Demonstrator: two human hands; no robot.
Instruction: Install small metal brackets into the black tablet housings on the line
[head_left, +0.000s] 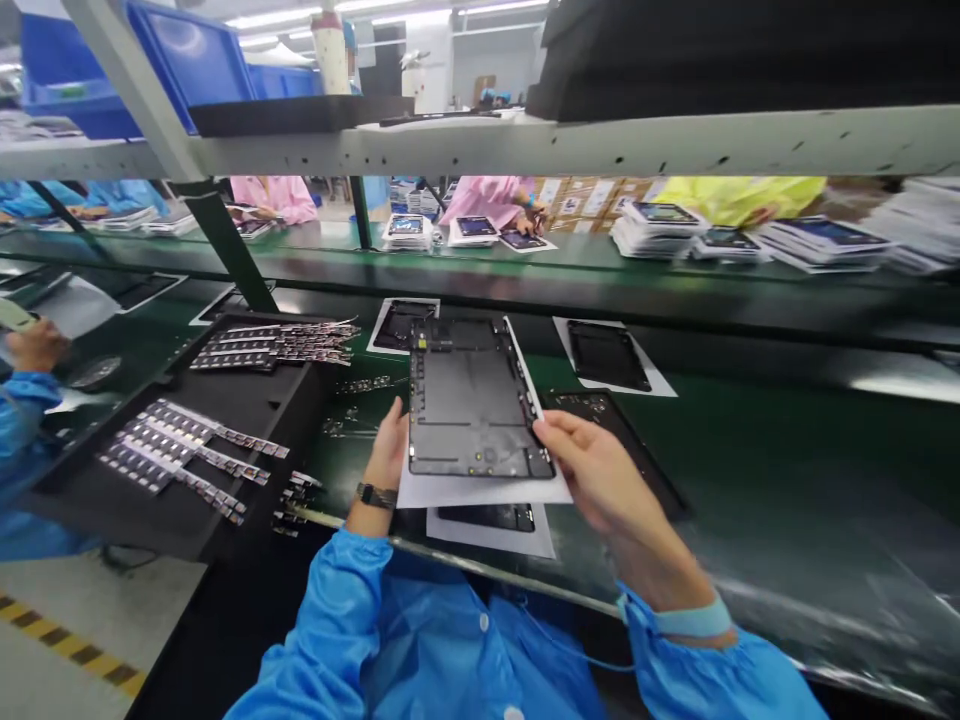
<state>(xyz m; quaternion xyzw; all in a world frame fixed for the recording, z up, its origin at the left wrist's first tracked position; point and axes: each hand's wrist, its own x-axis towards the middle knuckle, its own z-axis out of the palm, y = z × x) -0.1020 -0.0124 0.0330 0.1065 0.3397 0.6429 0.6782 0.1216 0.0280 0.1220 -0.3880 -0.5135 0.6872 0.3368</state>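
Observation:
A black tablet back housing point(480, 400) is held up over the bench, with a white paper sheet point(480, 492) beneath it. My left hand point(388, 455) grips its left side, the fingers hidden under the sheet. On the right edge, my right hand point(600, 465) pinches the housing between thumb and fingers. Under the held piece, close to the bench's front edge, lies another dark housing point(491, 516) on white paper. Partly behind my right hand is a black frame point(637, 450) lying on the green surface.
Left of me, a black tray point(232, 400) holds ribbon-like strips of small parts point(172, 445). More housings on paper point(611, 355) lie farther back. A shelf beam point(480, 148) crosses overhead. A co-worker's hand point(37, 345) is at far left; others work across the line.

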